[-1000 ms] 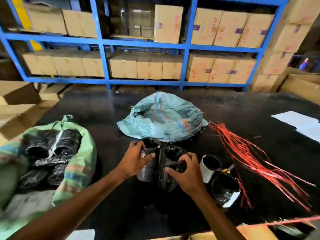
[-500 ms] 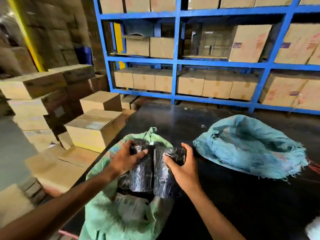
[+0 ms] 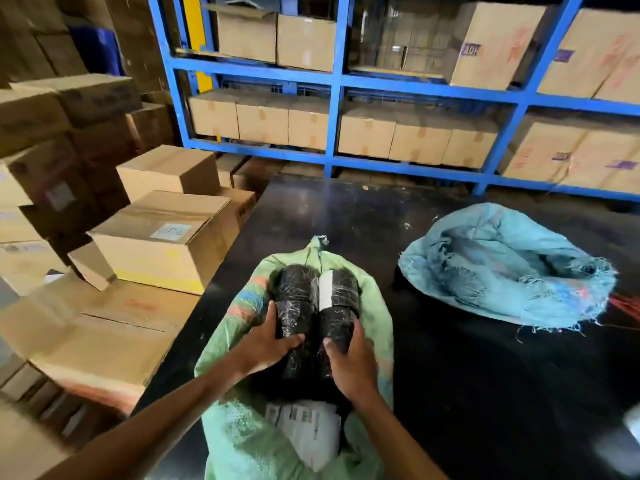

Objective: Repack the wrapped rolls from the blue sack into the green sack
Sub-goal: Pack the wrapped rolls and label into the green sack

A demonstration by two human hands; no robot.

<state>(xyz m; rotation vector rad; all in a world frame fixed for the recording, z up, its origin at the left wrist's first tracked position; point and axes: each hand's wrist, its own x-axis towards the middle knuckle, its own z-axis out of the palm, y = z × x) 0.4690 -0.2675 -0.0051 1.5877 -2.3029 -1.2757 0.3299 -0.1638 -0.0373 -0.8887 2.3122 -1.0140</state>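
Observation:
The green sack point(image 3: 375, 308) lies open on the black table, its mouth toward me. Inside it, my left hand point(image 3: 266, 344) grips one black wrapped roll point(image 3: 298, 299) and my right hand point(image 3: 353, 362) grips a second black wrapped roll point(image 3: 341, 303) with a white patch. The two rolls lie side by side, touching, low in the sack's opening. More black wrapped rolls and a white labelled packet point(image 3: 311, 431) lie below my hands in the sack. The blue sack point(image 3: 505, 265) sits crumpled to the right on the table, apart from my hands.
The black table point(image 3: 485, 393) extends right and forward. Stacked cardboard boxes point(image 3: 162, 237) stand close along the table's left edge. Blue shelving point(image 3: 336, 81) full of cartons runs behind. Red strips point(image 3: 627, 306) peek out at the right edge.
Both hands carried the two rolls from beside the blue sack leftward to the green sack and lowered them into its opening. My view turned left.

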